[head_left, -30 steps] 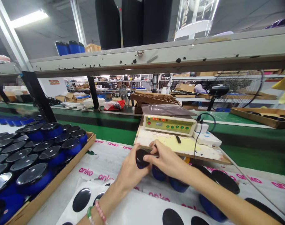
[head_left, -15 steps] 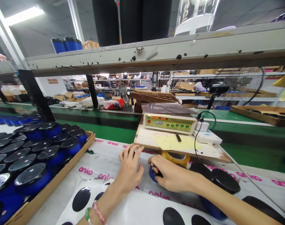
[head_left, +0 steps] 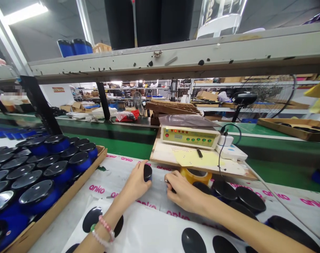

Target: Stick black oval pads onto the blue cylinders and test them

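Observation:
My left hand [head_left: 136, 181] is closed around a small dark round piece [head_left: 148, 173], its black end turned toward my right hand. A short gap to the right, my right hand [head_left: 177, 186] is curled with fingers pinched; a small shiny bit shows at the fingertips, too small to name. Below both hands lies a white sheet with black discs [head_left: 193, 240]. Several black round pieces [head_left: 250, 198] sit to the right of my right wrist. Behind that hand lies a roll of yellow tape [head_left: 193, 175].
At left, a cardboard tray [head_left: 78, 189] holds several blue cups with black tops [head_left: 38, 193]. An electronic box with green buttons [head_left: 190, 138] stands on a wooden board ahead, with a cable [head_left: 220, 160] hanging down beside it. A shelf [head_left: 160, 61] crosses overhead.
My left hand has gone from spread fingers to closed around the dark round piece. The blue-sided piece that was under my right hand no longer shows there; my right hand stays pinched.

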A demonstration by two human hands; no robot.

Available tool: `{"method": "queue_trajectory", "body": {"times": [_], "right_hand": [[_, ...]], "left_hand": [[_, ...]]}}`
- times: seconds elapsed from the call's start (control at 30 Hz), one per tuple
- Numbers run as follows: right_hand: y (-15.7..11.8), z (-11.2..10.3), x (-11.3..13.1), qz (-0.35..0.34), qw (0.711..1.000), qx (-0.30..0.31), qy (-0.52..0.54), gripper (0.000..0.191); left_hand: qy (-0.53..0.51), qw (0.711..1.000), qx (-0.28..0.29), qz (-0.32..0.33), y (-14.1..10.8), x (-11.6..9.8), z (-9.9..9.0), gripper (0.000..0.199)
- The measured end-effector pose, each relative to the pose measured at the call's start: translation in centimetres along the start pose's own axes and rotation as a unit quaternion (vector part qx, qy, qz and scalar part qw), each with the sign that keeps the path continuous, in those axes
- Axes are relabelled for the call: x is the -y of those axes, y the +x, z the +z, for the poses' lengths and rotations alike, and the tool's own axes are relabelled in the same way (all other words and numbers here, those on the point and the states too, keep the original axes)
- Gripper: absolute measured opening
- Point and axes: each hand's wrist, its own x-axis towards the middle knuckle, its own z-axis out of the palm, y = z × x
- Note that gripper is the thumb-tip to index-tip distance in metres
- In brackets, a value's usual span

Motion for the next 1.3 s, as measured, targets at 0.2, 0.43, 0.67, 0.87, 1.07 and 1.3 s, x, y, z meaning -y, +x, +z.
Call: {"method": "queue_trajectory", "body": {"times": [0.2,0.43,0.67,0.87,1.07,1.3], "right_hand": [[3.1,-0.2,1.6,0.034,0.999,-0.034,0.026,0.022],[5.1,1.2,3.7,0.067,0.995,-0.029,0.074,0.030],[0.5,-6.8,1.5,0.138,0.980,-0.016,0.141,0.035],[-9.0,-15.9,-3.8,0.182,0.951,-0.250,-0.020,0.045],[-14.6,-12.9,-7.1,0.234,0.948,-0.097,-0.191,0.024],[-11.4,-7.3,-6.3,0.201,0.969,-0.048,-0.135,0.027]], "left_hand": [[-0.029,0.996,-0.070,-0.036,0.7,0.8,-0.2,0.052],[-0.061,0.995,-0.052,-0.061,1.3,1.5,-0.4,0.037],[-0.013,0.999,0.037,-0.021,-1.2,-1.6,-0.3,0.067],[0.043,0.996,0.075,0.028,-1.0,-0.9,-1.5,0.035],[0.098,0.993,0.058,0.021,-0.8,-1.0,-1.9,0.055],[-0.068,0.968,0.200,0.135,-2.4,-9.9,1.3,0.051]]}}
